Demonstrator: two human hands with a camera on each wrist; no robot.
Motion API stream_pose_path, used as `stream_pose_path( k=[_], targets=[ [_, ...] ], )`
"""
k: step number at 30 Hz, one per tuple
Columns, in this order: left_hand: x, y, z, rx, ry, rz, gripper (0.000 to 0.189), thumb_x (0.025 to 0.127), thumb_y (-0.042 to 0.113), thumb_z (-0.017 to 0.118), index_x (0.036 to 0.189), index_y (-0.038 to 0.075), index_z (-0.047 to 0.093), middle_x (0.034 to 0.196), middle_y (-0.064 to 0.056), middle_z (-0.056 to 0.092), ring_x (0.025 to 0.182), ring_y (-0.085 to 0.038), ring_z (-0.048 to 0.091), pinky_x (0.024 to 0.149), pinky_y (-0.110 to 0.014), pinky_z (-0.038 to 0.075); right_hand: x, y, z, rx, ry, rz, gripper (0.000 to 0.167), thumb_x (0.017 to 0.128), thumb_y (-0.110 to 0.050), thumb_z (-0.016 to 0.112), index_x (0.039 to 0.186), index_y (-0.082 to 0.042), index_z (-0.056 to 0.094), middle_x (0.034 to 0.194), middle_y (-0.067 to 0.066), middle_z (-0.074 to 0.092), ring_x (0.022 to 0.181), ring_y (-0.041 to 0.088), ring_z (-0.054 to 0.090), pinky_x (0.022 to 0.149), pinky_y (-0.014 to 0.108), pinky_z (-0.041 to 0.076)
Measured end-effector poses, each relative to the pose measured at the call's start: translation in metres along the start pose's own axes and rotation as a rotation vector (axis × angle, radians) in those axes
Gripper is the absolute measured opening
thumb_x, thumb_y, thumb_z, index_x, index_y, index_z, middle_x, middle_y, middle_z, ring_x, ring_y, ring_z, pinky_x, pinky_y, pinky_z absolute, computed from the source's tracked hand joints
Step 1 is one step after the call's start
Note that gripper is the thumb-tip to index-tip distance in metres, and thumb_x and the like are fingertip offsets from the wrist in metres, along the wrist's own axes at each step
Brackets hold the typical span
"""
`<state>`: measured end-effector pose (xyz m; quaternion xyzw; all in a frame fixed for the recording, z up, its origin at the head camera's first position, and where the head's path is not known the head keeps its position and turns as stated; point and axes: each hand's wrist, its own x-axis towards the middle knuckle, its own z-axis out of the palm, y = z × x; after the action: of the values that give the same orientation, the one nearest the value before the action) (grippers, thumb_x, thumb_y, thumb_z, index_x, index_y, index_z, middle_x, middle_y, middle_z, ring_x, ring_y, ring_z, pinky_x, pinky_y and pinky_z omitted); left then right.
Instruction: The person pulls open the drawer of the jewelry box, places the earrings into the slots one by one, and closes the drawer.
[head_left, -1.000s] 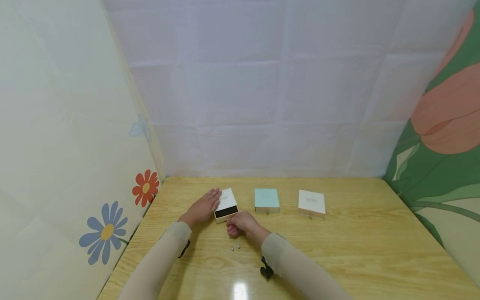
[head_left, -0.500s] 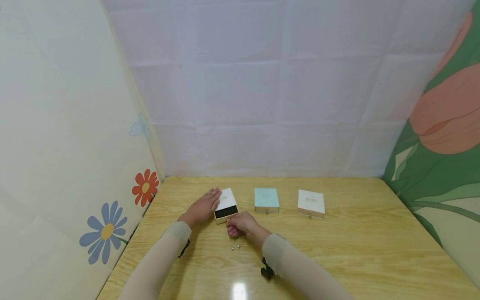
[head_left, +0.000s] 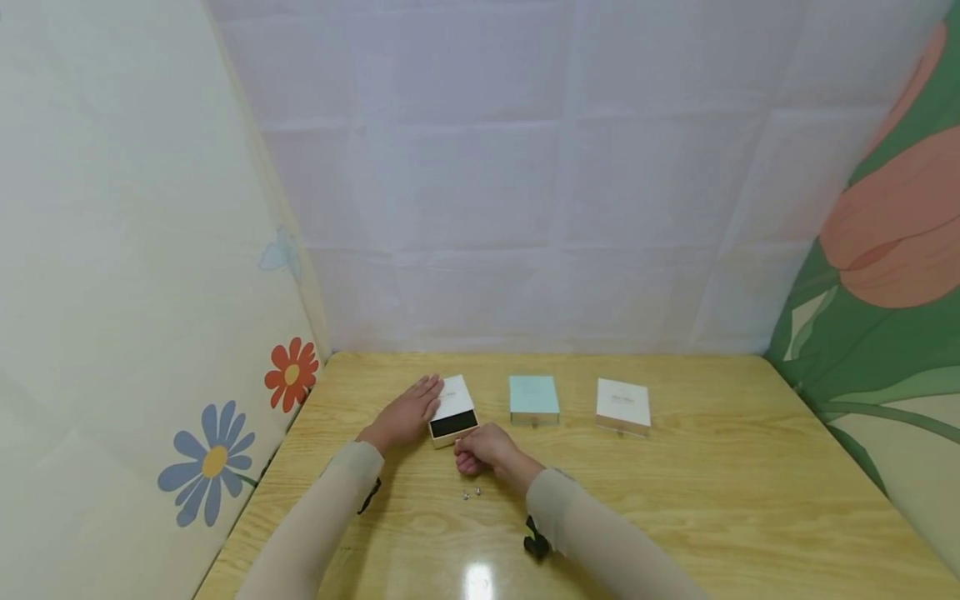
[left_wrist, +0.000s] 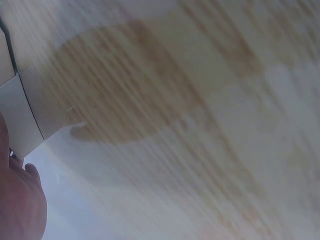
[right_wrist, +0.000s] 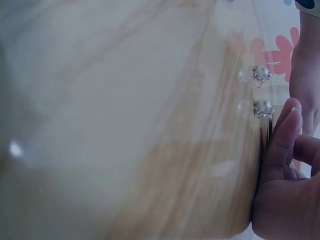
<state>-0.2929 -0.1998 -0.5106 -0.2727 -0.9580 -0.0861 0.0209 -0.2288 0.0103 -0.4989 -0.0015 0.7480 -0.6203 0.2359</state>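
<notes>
On the left of the table stands a white drawer box (head_left: 452, 397), its drawer (head_left: 454, 424) pulled partly out at the front and dark inside. My left hand (head_left: 408, 411) lies along the box's left side, its straight fingers resting on the edge of the top. At the drawer's front, my right hand (head_left: 486, 448) has its fingers curled and pinches the drawer's front edge or tab; the exact grip is hidden. Closer to me on the table lie two small earrings (right_wrist: 262, 108), silvery with a pale round centre, apart from both hands.
A light turquoise box (head_left: 534, 395) and another white box (head_left: 623, 403) stand in a row to the right, both closed, with small tabs at the front. The wooden table (head_left: 720, 500) meets a white cloth (head_left: 555, 208) behind and printed cloths at the sides.
The drawer has come slightly further out toward me, with a little more of its dark inside showing. My right hand has shifted very slightly; the left hand stays in place.
</notes>
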Motion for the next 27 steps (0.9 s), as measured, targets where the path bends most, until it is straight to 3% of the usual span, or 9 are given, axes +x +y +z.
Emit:
stream_pose_path(
  k=[8,27],
  targets=[
    [-0.001,0.003,-0.001,-0.014,-0.002,-0.013,0.053,0.113,0.026,0.031,0.158,-0.002,0.028,0.165,-0.018,0.025,0.153,-0.036,0.022,0.126,-0.046,0.022,0.008,0.009,0.0,-0.005,0.011,0.011,0.014,0.095,-0.001,0.061,0.091,0.007,0.071,0.064,0.003,0.066,0.051,0.006,0.062,0.048,0.018,0.055],
    [0.0,0.002,0.001,-0.042,0.025,0.007,0.052,0.112,0.022,0.034,0.156,-0.005,0.03,0.164,-0.022,0.027,0.152,-0.039,0.023,0.125,-0.05,0.022,0.003,0.012,-0.001,0.001,-0.006,-0.002,0.014,0.095,-0.002,0.063,0.094,0.008,0.071,0.063,0.002,0.064,0.051,0.006,0.061,0.047,0.018,0.054]
  ],
)
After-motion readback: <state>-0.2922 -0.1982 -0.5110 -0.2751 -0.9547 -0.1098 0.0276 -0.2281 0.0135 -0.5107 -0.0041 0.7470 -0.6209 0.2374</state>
